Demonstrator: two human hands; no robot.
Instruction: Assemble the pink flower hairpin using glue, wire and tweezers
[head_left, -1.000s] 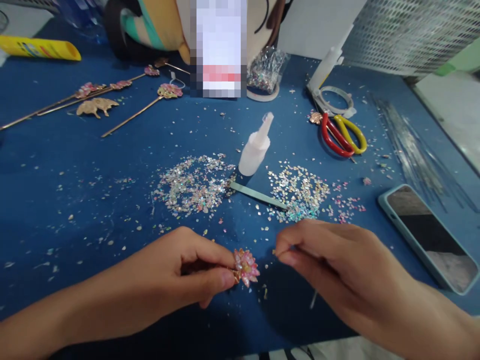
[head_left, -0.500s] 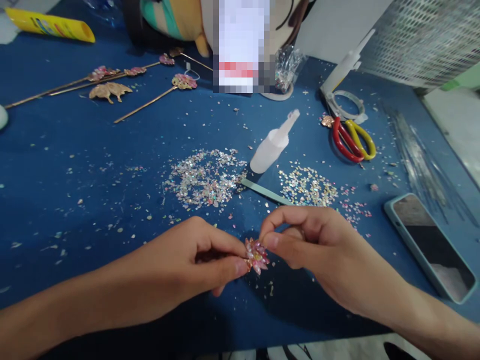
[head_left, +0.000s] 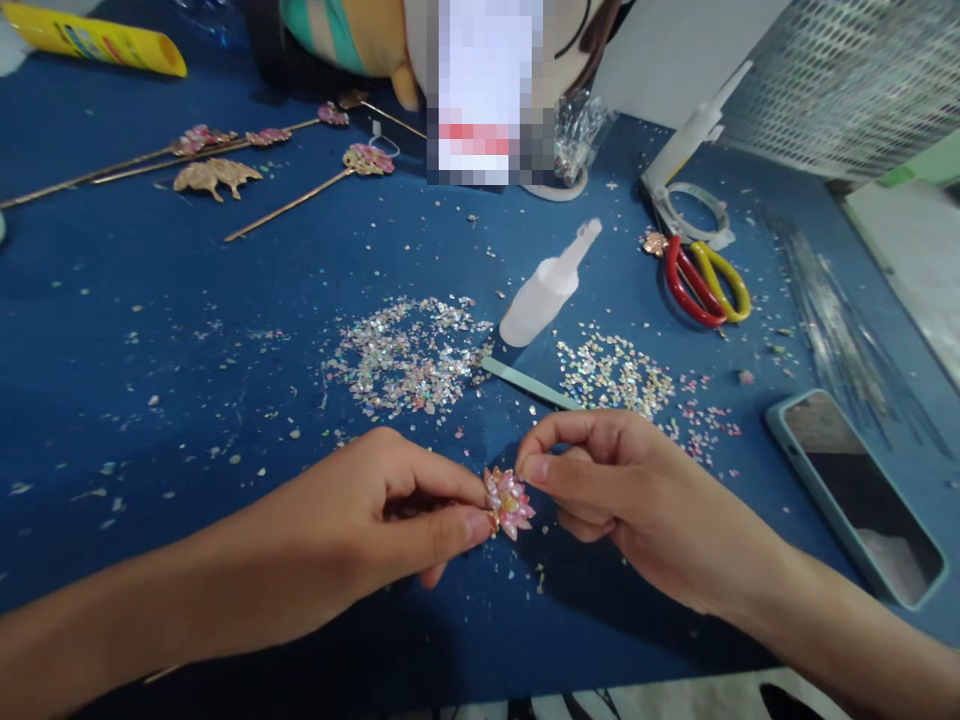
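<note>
A pink flower ornament [head_left: 510,502] with gold edges and layered, shiny petals is held between the thumb and forefinger of my left hand [head_left: 397,510]. Pinched closed at the upper right petals is my right hand [head_left: 600,475]; its fingertips are at the flower's edge, and I cannot make out whether anything small is between them. A thin gold-coloured tip [head_left: 161,675] shows below my left forearm. Just beyond my right hand lies a pale green strip-like tool [head_left: 529,382], probably tweezers. Behind it a white squeeze bottle [head_left: 540,300] with a narrow nozzle stands on the blue table.
Silvery flakes [head_left: 409,355] and yellowish flakes [head_left: 615,370] lie in loose piles. Gold hairpins [head_left: 289,205] rest at the back left, near a yellow tube [head_left: 97,45]. To the right are red-and-yellow-handled pliers [head_left: 697,285], thin wires [head_left: 847,310] and a phone [head_left: 855,500].
My hands and the flower have shifted slightly left. The flower has turned so its face shows more toward me, and my right fingertips have drawn back to its edge.
</note>
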